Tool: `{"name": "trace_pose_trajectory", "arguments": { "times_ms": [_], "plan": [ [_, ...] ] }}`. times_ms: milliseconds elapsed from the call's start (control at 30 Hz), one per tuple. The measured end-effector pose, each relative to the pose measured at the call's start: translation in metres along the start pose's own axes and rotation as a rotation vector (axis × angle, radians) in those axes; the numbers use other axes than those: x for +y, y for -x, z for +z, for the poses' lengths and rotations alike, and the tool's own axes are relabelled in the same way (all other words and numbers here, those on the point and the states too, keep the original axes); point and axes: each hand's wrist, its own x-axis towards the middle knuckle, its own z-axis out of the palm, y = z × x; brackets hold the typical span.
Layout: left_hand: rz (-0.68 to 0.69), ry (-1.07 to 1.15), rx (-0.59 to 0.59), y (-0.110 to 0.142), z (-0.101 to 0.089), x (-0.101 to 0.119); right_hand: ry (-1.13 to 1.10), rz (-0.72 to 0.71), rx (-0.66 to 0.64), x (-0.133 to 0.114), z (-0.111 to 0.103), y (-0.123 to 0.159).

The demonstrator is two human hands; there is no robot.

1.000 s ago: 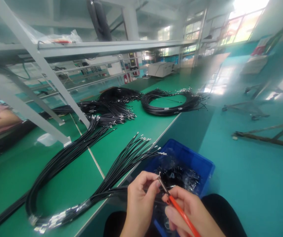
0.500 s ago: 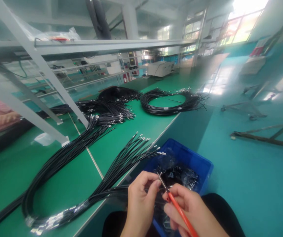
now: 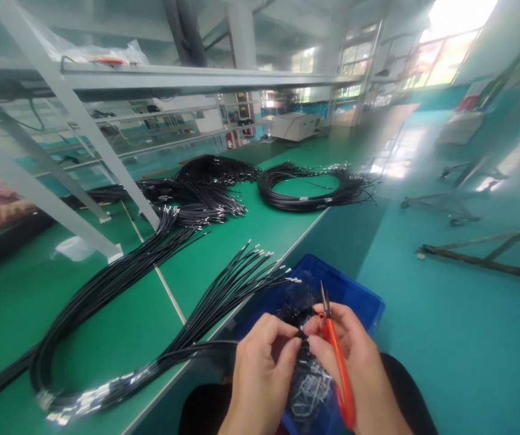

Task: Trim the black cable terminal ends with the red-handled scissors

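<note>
My left hand (image 3: pixel 266 365) is closed, thumb and forefinger pinching a small dark piece (image 3: pixel 302 334) that looks like the end of a black cable. My right hand (image 3: pixel 350 356) holds red-handled scissors (image 3: pixel 340 368) against its palm, with the slim pointed blades upward and slightly apart. Its thumb and forefinger also meet at the small dark piece, close to my left fingertips. A few black cables (image 3: pixel 217 346) run from a curved cable bundle (image 3: pixel 101 287) to behind my left hand. Below both hands sits a blue bin (image 3: pixel 368 302) with clear bags and small metal parts in it.
A coiled cable bundle (image 3: pixel 296 204) and more black cable bundles (image 3: pixel 214 169) lie farther along the green table (image 3: pixel 223 257). A white shelf frame (image 3: pixel 83 145) rises at the left. Another person's arm (image 3: pixel 1 211) shows at the left edge. Wheeled stands (image 3: pixel 477 260) are on the floor.
The scissors have moved off the piece at my left fingertips and now point upward in my right hand. My right fingers have come in to pinch beside my left.
</note>
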Motion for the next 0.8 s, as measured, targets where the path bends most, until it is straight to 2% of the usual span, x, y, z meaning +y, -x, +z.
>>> {"name": "trace_pose_trajectory", "arguments": {
  "times_ms": [200,367,600,800],
  "plan": [
    [0.106,-0.168,0.004,0.004,0.002,-0.003,-0.105,0.096,0.022,-0.009,-0.002,0.008],
    [0.226,-0.351,0.012,0.005,0.007,-0.005,-0.127,0.088,-0.008,-0.014,-0.004,0.004],
    [0.081,-0.259,-0.177,-0.003,-0.004,-0.004,-0.095,0.059,-0.023,-0.008,-0.005,-0.001],
    [0.134,-0.411,-0.101,0.001,0.005,-0.004,-0.116,0.114,0.032,0.001,-0.002,-0.005]
  ]
}}
